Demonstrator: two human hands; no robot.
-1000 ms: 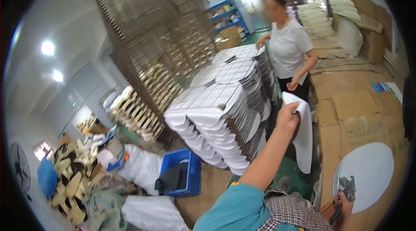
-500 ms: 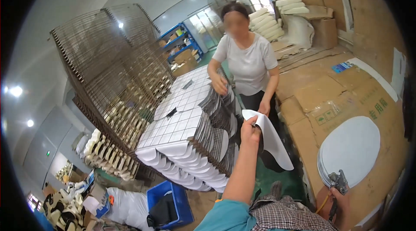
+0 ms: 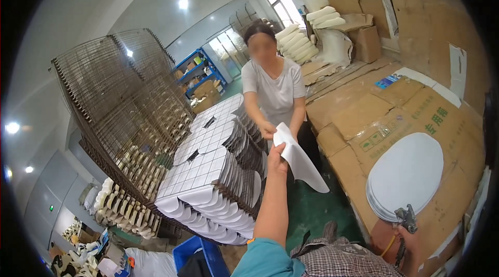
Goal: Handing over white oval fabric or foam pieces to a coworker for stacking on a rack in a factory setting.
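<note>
My left hand (image 3: 277,159), its arm stretched forward, grips a white sheet (image 3: 305,168) by its upper edge; the rest droops toward the floor. A co-worker's hand (image 3: 267,130) is at the same upper edge of the sheet, and their other hand is partly hidden behind it. At the lower right, my right hand (image 3: 408,239) is closed around a metal spray gun (image 3: 407,218) with a yellow hose. The gun is held at the near edge of a stack of oval white sheets (image 3: 408,170) lying on cardboard.
A co-worker (image 3: 273,82) stands in front of me. To the left are wire racks (image 3: 197,144) layered with white sheets, and a tall pile of wire racks (image 3: 122,84). A blue crate (image 3: 215,256) sits below. The cardboard-covered table (image 3: 353,121) runs along the right.
The co-worker's hand has come over from beside the racks to the sheet's upper edge. My view has shifted somewhat; my left hand still grips the sheet and my right hand the spray gun.
</note>
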